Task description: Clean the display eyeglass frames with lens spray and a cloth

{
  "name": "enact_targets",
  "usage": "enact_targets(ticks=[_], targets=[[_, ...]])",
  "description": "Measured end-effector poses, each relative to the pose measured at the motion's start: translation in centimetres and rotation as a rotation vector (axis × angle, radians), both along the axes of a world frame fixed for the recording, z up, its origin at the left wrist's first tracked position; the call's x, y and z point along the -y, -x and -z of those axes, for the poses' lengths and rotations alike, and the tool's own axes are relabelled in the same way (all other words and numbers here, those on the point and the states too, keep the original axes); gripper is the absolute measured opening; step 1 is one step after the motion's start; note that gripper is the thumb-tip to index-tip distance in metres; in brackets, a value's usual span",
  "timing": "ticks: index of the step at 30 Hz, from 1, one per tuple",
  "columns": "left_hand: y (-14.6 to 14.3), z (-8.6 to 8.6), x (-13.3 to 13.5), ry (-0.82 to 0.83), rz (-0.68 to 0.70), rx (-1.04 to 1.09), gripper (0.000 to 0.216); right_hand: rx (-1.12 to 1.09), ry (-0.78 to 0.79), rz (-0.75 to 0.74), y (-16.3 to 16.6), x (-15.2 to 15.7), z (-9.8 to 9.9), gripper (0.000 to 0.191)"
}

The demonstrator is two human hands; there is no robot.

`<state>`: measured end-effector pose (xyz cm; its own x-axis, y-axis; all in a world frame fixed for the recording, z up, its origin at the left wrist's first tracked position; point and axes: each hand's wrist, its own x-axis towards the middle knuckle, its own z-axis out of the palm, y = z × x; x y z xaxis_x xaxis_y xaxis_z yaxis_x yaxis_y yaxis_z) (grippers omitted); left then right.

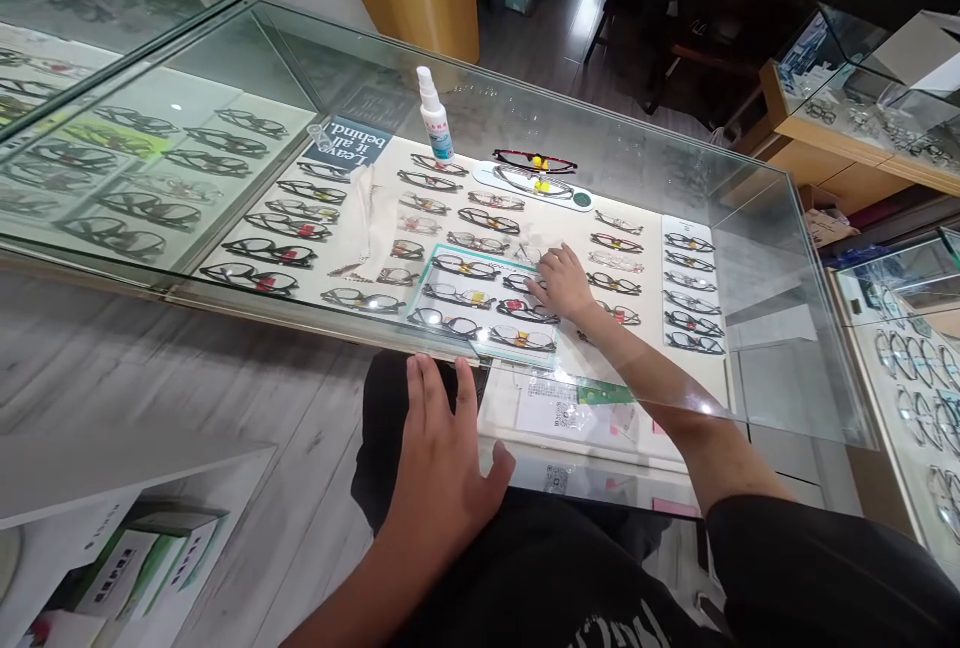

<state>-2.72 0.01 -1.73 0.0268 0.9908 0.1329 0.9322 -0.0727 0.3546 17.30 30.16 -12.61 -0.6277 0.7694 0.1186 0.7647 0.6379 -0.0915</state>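
My right hand [564,285] reaches under the glass top into a display case [742,228]. Its fingers are bent around the edge of a thin-framed pair of eyeglasses [528,254], which sits tilted; the grip is partly hidden. Just below lies a dark pair of eyeglasses [517,282], partly covered by that hand. Several more pairs stand in rows on a teal-edged tray [422,290] and on the white base around it. My left hand [442,453] is at the front edge of the case, fingers stretched and apart, holding nothing.
A white spray bottle [435,118] stands toward the back of the case, beside a stand [487,178] with two pairs of glasses. A cloth [367,223] lies among the frames. Papers [562,408] are at the front. Another display case [900,358] is at right, an open shelf [142,568] lower left.
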Motion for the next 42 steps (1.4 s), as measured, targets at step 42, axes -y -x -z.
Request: enact_targets(ticks=[42], targets=[[-0.1, 0.7, 0.0, -0.125, 0.045, 0.150, 0.109, -0.432, 0.973, -0.303, 0.4, 18.2, -21.7, 0.047]])
